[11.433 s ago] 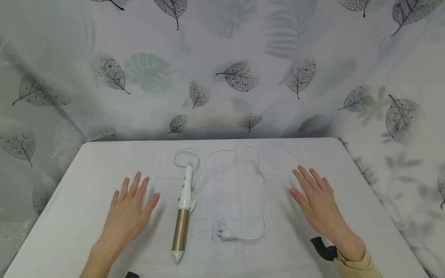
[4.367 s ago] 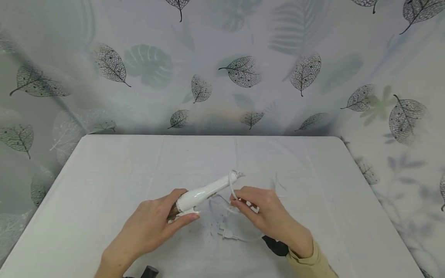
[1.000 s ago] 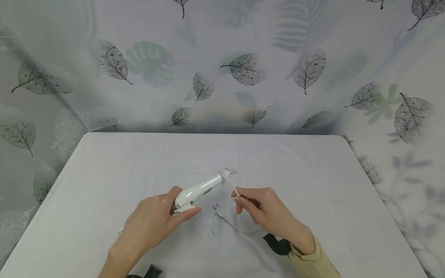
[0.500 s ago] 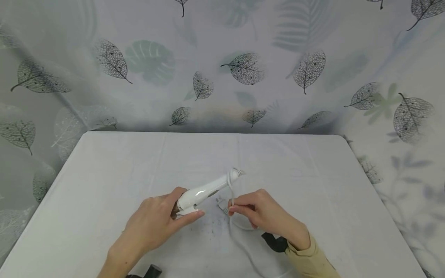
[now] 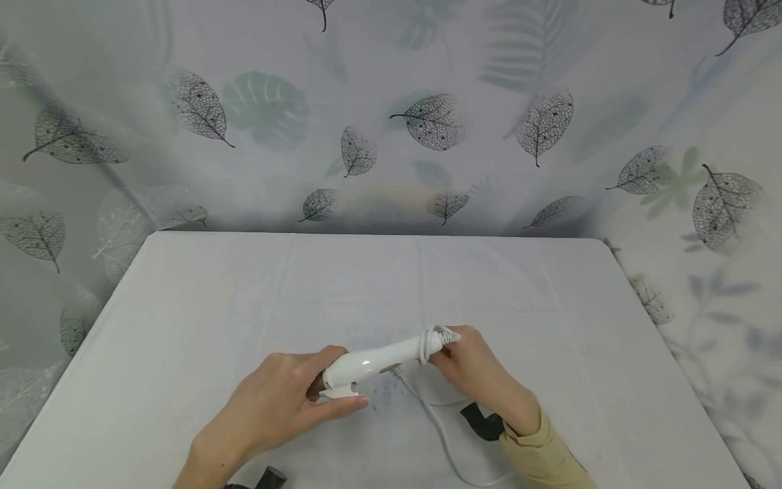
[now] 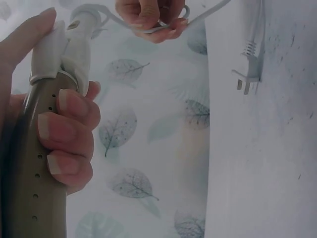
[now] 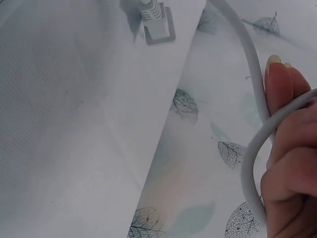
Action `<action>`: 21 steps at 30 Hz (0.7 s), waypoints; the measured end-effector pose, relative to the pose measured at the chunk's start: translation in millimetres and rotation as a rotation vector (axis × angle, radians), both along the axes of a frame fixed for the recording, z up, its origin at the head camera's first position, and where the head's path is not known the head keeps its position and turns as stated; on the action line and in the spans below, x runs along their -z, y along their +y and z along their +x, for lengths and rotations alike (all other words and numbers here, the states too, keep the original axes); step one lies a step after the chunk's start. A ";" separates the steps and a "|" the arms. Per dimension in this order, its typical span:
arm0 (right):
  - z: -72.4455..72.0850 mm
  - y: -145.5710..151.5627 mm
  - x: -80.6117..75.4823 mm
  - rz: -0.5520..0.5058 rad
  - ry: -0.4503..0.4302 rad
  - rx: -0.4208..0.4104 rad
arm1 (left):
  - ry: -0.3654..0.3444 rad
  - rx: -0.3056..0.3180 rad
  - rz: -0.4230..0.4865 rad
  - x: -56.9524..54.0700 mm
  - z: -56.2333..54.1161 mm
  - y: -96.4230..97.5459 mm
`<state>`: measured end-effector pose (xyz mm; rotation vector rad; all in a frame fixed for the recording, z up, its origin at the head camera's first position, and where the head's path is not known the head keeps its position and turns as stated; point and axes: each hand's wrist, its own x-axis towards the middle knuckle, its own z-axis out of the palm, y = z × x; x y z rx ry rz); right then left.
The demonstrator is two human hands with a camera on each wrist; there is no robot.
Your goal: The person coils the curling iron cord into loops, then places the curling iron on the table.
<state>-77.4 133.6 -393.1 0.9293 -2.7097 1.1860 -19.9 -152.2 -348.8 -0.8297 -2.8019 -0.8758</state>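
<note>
My left hand (image 5: 275,401) grips a curling iron (image 5: 379,360) by its gold barrel (image 6: 34,168), fingers curled round it. The white handle points right and slightly up, above the table. White power cord (image 5: 444,441) loops round the handle's tail end. Behind that end, my right hand (image 5: 485,377) holds the cord; its fingertips are hidden there in the head view. The right wrist view shows the cord (image 7: 252,168) bent in a loop against the curled fingers. The cord's plug (image 6: 247,69) hangs or lies near the white table surface; I cannot tell which.
A white-covered table (image 5: 214,292) lies beneath both hands. Leaf-patterned curtain (image 5: 379,136) surrounds its back and sides. Black wrist-worn pieces show at the right wrist (image 5: 482,422) and by the left wrist (image 5: 271,477). Slack cord trails toward the front edge.
The curling iron went from the table into my left hand. In the last second its handle end dipped, and my right hand brought the cord from below to behind that end.
</note>
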 end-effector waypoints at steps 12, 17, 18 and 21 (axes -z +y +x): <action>-4.1 7.4 0.7 -0.089 0.077 -0.046 | -0.114 0.070 0.006 -2.1 3.2 2.6; -8.8 14.1 0.9 -0.085 0.147 -0.108 | -0.150 0.100 0.002 -2.6 3.0 2.6; -9.2 14.9 0.7 -0.087 0.149 -0.113 | -0.147 0.101 -0.001 -2.4 3.0 2.9; -9.6 15.5 -0.6 -0.082 0.155 -0.107 | -0.148 0.104 -0.003 -2.3 2.6 3.0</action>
